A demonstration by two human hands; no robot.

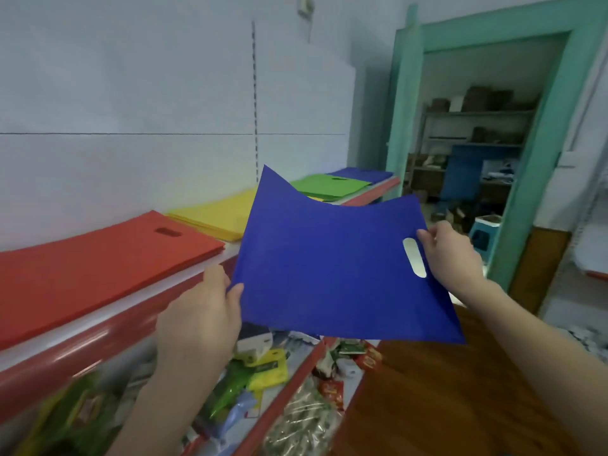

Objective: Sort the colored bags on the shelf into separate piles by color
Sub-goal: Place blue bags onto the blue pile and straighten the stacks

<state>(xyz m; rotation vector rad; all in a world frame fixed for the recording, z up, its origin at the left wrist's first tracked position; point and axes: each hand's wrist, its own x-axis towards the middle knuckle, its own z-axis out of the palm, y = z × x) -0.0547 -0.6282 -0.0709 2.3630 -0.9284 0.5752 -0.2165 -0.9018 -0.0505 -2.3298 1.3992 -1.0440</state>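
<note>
Blue bag (332, 258) hangs flat before the shelf (98, 330), left hand (204, 311) pinching its left edge, right hand (450, 255) pinching the handle-slot end. Blue pile (365, 174) lies beyond, at the far right past the green pile (329, 185), seemingly nearer the right hand.

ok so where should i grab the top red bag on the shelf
Probably its right end, by the handle slot. The red bag lies flat atop others, so pinch that free edge from the open front of the shelf; the wall blocks the back.
</note>
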